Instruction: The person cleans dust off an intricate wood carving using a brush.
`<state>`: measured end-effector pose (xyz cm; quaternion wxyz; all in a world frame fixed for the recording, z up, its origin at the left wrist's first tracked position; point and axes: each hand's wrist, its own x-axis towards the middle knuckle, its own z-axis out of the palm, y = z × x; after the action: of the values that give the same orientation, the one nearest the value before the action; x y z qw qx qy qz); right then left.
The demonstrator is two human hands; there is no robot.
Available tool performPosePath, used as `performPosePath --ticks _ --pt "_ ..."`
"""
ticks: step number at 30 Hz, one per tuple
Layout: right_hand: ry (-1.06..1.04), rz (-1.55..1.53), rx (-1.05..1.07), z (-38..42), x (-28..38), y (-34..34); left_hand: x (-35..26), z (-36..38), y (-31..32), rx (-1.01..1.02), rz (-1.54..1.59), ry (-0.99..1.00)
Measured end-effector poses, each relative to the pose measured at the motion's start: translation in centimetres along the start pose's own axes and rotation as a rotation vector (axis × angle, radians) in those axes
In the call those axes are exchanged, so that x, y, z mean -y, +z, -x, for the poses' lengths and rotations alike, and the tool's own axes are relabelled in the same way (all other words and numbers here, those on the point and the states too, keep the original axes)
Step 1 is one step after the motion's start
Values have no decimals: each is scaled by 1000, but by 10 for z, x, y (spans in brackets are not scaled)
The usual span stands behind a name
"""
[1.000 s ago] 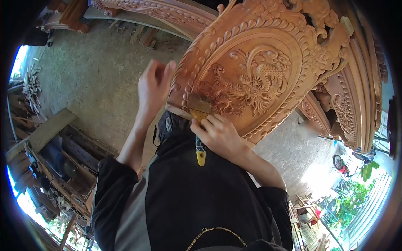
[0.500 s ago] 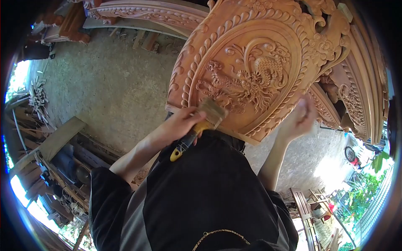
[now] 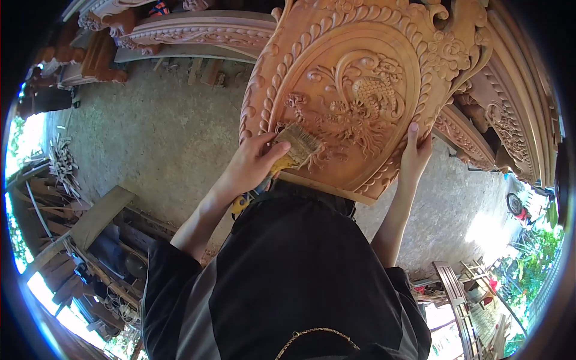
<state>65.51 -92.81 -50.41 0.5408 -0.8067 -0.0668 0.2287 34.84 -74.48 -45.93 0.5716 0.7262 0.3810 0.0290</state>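
In my left hand (image 3: 251, 161) is a wide paintbrush (image 3: 298, 146), its bristles over the lower left of the carving and its yellow and black handle angled down toward my body. The carved wooden panel (image 3: 336, 66) leans up in front of me, with a dragon relief (image 3: 372, 102) inside an oval border of leaf shapes. My right hand (image 3: 415, 155) is closed round the panel's lower right edge, thumb on the front face and the other fingers partly hidden behind. The panel's straight bottom edge is close against my waist.
Long carved rails (image 3: 204, 31) lie along the back, and more carved pieces (image 3: 510, 114) stand at the right. A wooden plank (image 3: 102, 216) and scrap wood are at the left on the concrete floor (image 3: 162, 126). A slatted wooden frame (image 3: 459, 309) lies at lower right.
My right hand has come up from beside the panel and taken hold of its edge. The brush has moved slightly up and left, with its bristles turned onto the carving.
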Motion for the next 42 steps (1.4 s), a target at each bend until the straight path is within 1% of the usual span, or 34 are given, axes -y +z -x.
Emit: performPosePath --ticks 1,2,3,5,6,8,9,11,12,14,15,17,18,20,21,23,24,26,27,28,30,31,33,35,37,38,40,41,42 --pt "-92 -17 -20 -1 -4 1 -7 4 -7 28 135 -121" --pt "-139 -29 -33 0 -4 2 -11 8 -13 56 269 -243" --pt "-186 -40 -45 1 -3 4 -7 11 -13 58 264 -239" --pt "-276 -51 -76 4 1 8 2 14 -11 -70 411 -214" --pt "-273 -51 -73 4 2 8 1 12 -8 -72 411 -218" --pt "-313 -53 -66 4 2 10 -5 7 1 -2 353 -213" --pt "-313 -54 -58 4 0 9 -5 7 5 -9 354 -216" --pt "-259 -46 -61 0 -5 8 0 3 11 14 203 -120" --pt "-258 -48 -64 -1 -6 6 4 3 9 15 200 -118" --pt "-226 -29 -55 0 -7 5 13 5 -3 91 12 -108" --pt "-215 -23 -55 1 -5 6 14 6 -6 97 8 -104" --pt "-268 -46 -54 4 -2 8 10 8 -11 8 -55 -17" --pt "-264 -47 -60 4 -1 7 4 7 -10 14 -57 -16" --pt "-223 -49 -53 5 -2 8 -12 4 -3 141 328 -262" --pt "-209 -52 -50 5 -3 9 -18 1 5 138 325 -264" --pt "-235 -66 -40 5 -4 8 -32 -7 26 329 341 -235" --pt "-243 -70 -40 5 -3 7 -35 -12 38 335 340 -233" --pt "-308 -60 -82 9 1 11 -37 -18 53 321 286 -205" --pt "-305 -61 -95 10 0 11 -36 -17 51 251 310 -183" --pt "-296 -79 -93 10 -2 11 -33 -17 44 265 305 -182" --pt "-280 -100 -104 9 -7 10 -25 -16 23 180 425 -264" --pt "-291 -70 -122 7 -9 10 -23 -13 19 181 447 -263" --pt "-300 -42 -136 8 -9 10 -32 -11 27 153 432 -287" --pt "-302 -107 -108 11 -6 13 -32 -12 36 106 425 -316" --pt "-300 -103 -101 11 -5 13 -17 -22 42 60 13 67" --pt "-298 -75 -108 10 -5 12 -14 -24 47 58 13 66" --pt "-252 -119 -74 13 -2 12 -11 -26 53 291 -135 116" --pt "-283 -96 -87 10 -6 12 -16 -24 54 250 -148 155" --pt "-312 -71 -104 8 -9 12 -22 -23 50 253 -148 158"
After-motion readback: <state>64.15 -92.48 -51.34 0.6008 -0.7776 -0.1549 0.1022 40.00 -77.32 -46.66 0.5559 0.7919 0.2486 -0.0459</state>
